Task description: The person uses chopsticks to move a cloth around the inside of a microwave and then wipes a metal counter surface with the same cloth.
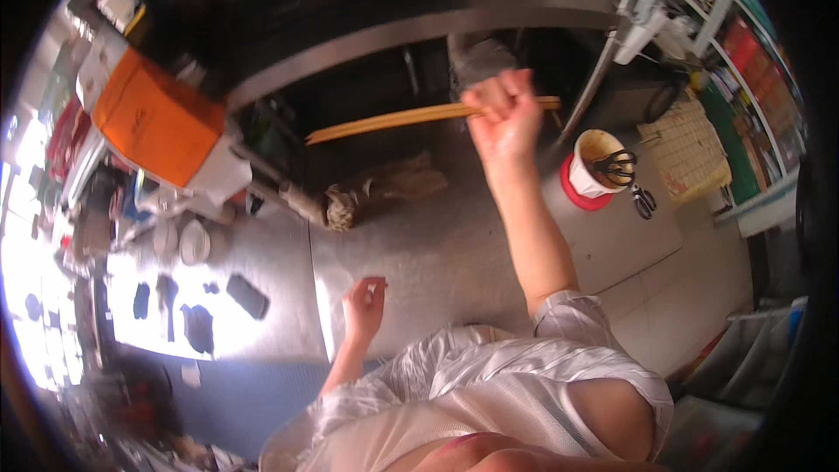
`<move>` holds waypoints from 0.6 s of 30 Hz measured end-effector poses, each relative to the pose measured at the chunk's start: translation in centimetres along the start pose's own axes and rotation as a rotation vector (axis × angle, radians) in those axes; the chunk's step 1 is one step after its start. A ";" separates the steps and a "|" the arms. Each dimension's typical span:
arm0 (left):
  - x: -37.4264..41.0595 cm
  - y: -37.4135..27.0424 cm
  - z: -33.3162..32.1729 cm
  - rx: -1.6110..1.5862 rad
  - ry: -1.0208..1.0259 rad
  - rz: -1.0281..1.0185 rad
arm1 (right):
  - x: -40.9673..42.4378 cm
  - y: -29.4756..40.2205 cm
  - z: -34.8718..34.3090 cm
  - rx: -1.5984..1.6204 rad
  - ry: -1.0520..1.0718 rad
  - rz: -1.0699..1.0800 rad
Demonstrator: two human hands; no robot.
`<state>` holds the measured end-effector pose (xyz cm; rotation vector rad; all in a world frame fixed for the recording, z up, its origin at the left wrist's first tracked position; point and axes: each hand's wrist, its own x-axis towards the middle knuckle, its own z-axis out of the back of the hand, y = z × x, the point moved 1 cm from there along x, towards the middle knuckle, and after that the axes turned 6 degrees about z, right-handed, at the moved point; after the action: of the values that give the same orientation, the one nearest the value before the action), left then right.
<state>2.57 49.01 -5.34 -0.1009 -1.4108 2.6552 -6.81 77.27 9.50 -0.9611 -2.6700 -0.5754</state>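
Note:
My right hand (pixel 501 118) is raised over the far part of a stainless-steel table (pixel 419 262), its fingers wrapped around a pair of long wooden sticks (pixel 387 122), likely large chopsticks. They run roughly crosswise, with the longer part pointing left. My left hand (pixel 364 307) hovers near the front edge of the table with fingers loosely curled; whether anything small is in it cannot be made out. Right of my right forearm is a white tub (pixel 586 174) with brown residue inside and black-handled scissors (pixel 616 167) in it. A red round base (pixel 577 193) shows beneath the tub.
Another pair of scissors (pixel 643 202) lies beside the tub. A crumpled bag (pixel 341 208) rests near the table's back. Leftward are a dark flat phone-like object (pixel 248 295), white bowls (pixel 195 242) and an orange box (pixel 157 119). A raised metal shelf edge (pixel 393 36) crosses the far side.

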 end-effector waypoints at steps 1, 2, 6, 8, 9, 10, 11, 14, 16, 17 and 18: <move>0.1 0.8 -0.6 -0.043 0.011 -0.007 | -0.2 1.4 1.0 0.004 0.054 0.003; 0.0 0.9 -0.6 -0.042 0.018 0.008 | -0.8 2.3 1.5 -0.041 0.045 0.013; -0.2 2.1 -0.7 -0.011 0.045 0.054 | -3.5 2.8 6.8 -0.336 0.080 -0.051; -0.2 2.6 -0.3 0.001 0.059 0.139 | -5.7 2.1 10.0 -0.470 0.022 -0.140; 0.2 2.9 -0.3 0.054 0.059 0.148 | -6.9 2.2 11.1 -0.560 -0.004 -0.160; 0.7 3.4 -0.2 0.109 0.056 0.156 | -7.8 2.6 12.3 -0.648 0.038 -0.147; 1.2 4.1 -0.2 0.164 0.055 0.161 | -8.8 3.1 13.2 -0.737 0.078 -0.131; 4.2 9.0 -0.6 0.195 -0.036 0.043 | -11.6 4.2 12.5 -1.283 0.239 -0.051; 7.1 11.0 -0.3 0.362 -0.055 0.027 | -12.9 3.7 11.2 -1.638 0.405 -0.104; 8.3 11.7 -0.2 0.464 -0.074 0.038 | -13.5 3.3 11.0 -1.765 0.503 -0.152; 9.6 12.2 -0.1 0.498 -0.067 0.120 | -14.0 2.8 11.0 -1.877 0.595 -0.230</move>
<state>-8.01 43.72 -15.47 -0.0452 -0.7390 3.0433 4.48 76.32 -4.49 -0.4325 -1.0757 -2.8835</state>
